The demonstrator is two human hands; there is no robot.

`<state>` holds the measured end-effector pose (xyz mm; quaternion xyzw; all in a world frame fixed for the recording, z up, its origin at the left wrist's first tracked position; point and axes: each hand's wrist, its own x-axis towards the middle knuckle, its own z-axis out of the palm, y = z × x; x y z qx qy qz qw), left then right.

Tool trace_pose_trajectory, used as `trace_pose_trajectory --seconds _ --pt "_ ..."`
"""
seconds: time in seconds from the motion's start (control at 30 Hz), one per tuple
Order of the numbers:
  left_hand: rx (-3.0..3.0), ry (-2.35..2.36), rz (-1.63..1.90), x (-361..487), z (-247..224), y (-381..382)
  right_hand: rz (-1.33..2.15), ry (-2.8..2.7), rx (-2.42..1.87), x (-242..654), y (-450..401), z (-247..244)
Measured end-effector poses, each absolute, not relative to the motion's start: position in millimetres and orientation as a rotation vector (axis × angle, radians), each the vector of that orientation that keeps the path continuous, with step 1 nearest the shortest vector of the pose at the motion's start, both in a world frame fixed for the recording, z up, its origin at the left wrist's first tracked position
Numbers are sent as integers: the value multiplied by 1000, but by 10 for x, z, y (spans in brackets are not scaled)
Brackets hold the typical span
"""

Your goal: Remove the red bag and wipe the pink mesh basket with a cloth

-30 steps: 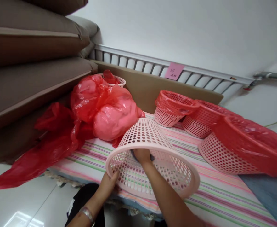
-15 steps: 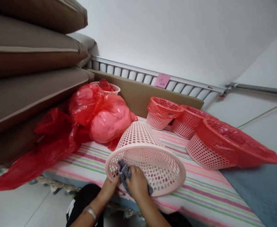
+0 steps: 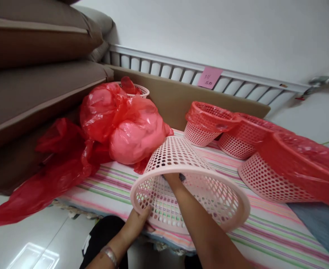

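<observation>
A pale pink perforated plastic basket lies on its side on the striped sheet, its wide mouth facing me. My left hand is closed on the lower left of its rim, the thumb inside the mouth. My right arm reaches deep into the basket, and my right hand is near the bottom, mostly hidden behind the upper wall. A bit of grey cloth shows beside that hand; the fingers on it are out of sight.
Red plastic bags full of pink contents sit left of the basket, with another basket behind. Several baskets lined with red bags stand at right. Stacked brown cushions rise at left; a white railing runs behind.
My right hand has moved with the grey cloth from the basket's mouth deep inside. My left hand stays on the rim. The view has shifted, so the scene sits differently in frame.
</observation>
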<state>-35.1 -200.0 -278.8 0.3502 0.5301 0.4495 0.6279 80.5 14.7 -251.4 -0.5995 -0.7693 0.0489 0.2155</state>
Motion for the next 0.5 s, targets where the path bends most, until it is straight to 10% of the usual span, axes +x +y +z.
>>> trace_pose_trajectory --seconds 0.5 --pt "869 1267 1081 -413 -2617 -2015 54 -2318 -1758 984 -1762 -2409"
